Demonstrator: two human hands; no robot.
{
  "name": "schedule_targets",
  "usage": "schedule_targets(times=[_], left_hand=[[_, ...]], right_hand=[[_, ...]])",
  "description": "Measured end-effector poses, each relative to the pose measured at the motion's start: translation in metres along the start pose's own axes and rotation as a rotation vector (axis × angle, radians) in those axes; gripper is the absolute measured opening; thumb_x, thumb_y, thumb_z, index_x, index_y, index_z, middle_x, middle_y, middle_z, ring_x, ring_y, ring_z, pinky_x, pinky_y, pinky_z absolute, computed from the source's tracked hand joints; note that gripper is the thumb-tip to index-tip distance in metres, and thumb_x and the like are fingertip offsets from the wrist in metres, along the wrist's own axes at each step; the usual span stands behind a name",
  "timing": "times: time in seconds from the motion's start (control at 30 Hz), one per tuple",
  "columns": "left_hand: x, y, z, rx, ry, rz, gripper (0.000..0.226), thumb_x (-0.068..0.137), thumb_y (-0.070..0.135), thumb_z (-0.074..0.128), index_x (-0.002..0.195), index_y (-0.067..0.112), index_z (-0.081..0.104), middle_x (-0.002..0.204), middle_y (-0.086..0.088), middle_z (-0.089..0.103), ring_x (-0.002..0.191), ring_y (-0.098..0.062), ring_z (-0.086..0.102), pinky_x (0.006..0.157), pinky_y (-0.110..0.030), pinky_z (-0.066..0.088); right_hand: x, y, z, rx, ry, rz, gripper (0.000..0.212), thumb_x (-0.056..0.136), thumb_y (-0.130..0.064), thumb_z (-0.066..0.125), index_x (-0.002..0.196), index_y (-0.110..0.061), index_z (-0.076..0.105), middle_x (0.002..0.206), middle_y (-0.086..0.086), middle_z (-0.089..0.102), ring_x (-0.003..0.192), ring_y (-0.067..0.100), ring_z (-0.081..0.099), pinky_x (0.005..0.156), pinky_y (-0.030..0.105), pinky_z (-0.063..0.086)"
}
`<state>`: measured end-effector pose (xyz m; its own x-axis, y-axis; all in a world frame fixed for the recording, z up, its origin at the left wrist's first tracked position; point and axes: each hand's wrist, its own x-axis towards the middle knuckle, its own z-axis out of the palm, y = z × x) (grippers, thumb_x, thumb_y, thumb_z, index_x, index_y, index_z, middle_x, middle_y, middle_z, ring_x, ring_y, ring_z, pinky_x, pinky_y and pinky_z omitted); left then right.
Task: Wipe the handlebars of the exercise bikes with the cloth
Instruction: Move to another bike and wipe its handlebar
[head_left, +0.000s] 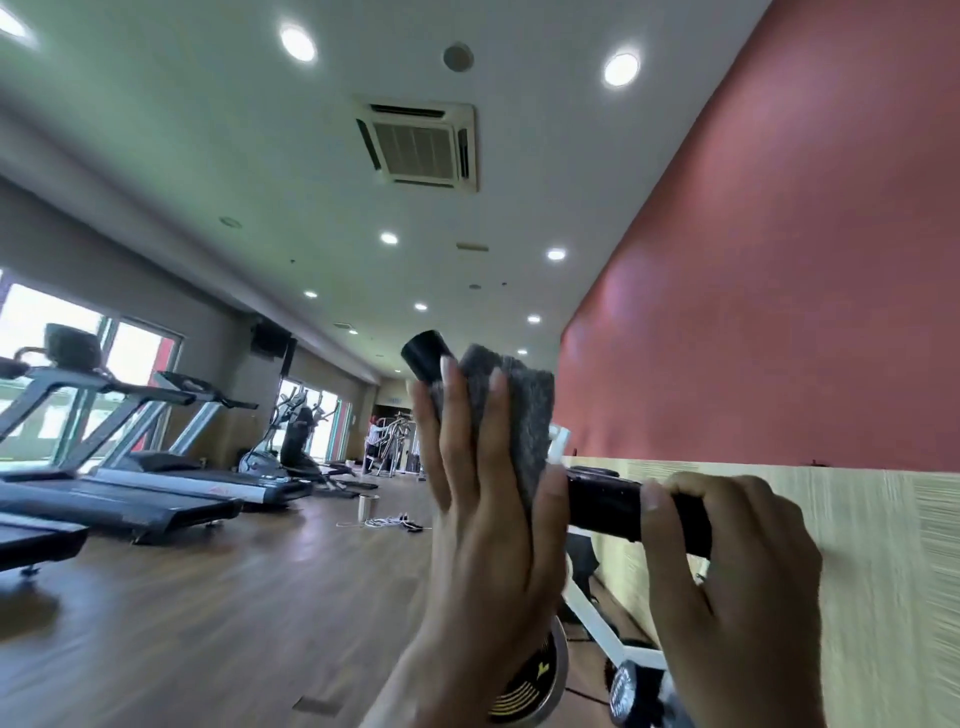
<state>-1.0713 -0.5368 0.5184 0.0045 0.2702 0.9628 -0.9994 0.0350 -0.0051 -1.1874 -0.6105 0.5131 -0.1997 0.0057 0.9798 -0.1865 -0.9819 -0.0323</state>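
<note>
My right grip is closing round the handlebar, crowded against the wall just beside it. My left grip is pressing the cloth over the upright end, blocking that side. Open air is lying leftward, treadmills standing well apart; the white frame is filling the space below.

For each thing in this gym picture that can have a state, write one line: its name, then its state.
Cloth: wrapped around the handlebar, pressed by the left hand.
Handlebar: gripped, one black end uncovered.
Left hand: fingers flat on the cloth.
Right hand: closed around the handlebar.
Ceiling lights: on.
Treadmills: unoccupied.
</note>
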Motion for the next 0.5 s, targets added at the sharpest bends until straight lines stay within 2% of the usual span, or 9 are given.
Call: schedule_targets(times=[0.1,0.23,0.3,0.4,0.5], left_hand=[[0.026,-0.005,-0.009,-0.021,0.026,-0.053,0.062,0.102,0.044,0.022,0.149,0.004,0.029,0.161,-0.009,0.010,0.149,-0.028,-0.006,0.121,-0.029,-0.002],[0.006,0.009,-0.005,0.021,-0.035,0.022,0.057,0.103,0.038,0.022,0.145,0.001,0.034,0.160,-0.015,0.014,0.149,-0.034,-0.004,0.122,-0.037,0.002],[0.015,-0.003,-0.008,0.017,-0.020,-0.010,0.055,0.102,0.037,0.025,0.145,0.005,0.036,0.160,-0.010,0.014,0.149,-0.028,-0.003,0.122,-0.037,0.003],[0.041,-0.008,-0.012,-0.044,0.053,-0.212,0.058,0.097,0.038,0.027,0.149,0.013,0.030,0.162,0.000,0.006,0.149,-0.016,-0.007,0.122,-0.036,0.001],[0.014,0.018,-0.001,-0.110,0.011,-0.200,0.061,0.100,0.038,0.026,0.153,0.010,0.016,0.162,-0.001,-0.006,0.149,-0.021,-0.014,0.121,-0.038,-0.003]], right_hand=[[0.000,0.001,-0.005,0.074,-0.043,0.018,0.037,0.089,-0.043,0.045,0.084,-0.012,0.067,0.081,0.000,0.061,0.080,0.026,0.056,0.074,0.053,0.047],[0.002,0.000,-0.007,0.073,-0.081,0.033,0.037,0.089,-0.043,0.044,0.087,-0.013,0.067,0.083,-0.002,0.061,0.083,0.026,0.057,0.076,0.055,0.047],[0.001,0.002,-0.008,0.044,-0.101,0.016,0.038,0.089,-0.043,0.043,0.089,-0.014,0.066,0.084,-0.001,0.061,0.083,0.028,0.057,0.077,0.054,0.047],[0.000,0.001,-0.008,0.022,-0.104,0.015,0.039,0.090,-0.043,0.041,0.090,-0.013,0.065,0.085,0.001,0.060,0.083,0.032,0.057,0.077,0.053,0.045],[-0.001,-0.001,-0.007,-0.004,-0.104,0.028,0.039,0.091,-0.042,0.039,0.090,-0.012,0.063,0.087,0.003,0.059,0.084,0.034,0.056,0.080,0.051,0.044]])
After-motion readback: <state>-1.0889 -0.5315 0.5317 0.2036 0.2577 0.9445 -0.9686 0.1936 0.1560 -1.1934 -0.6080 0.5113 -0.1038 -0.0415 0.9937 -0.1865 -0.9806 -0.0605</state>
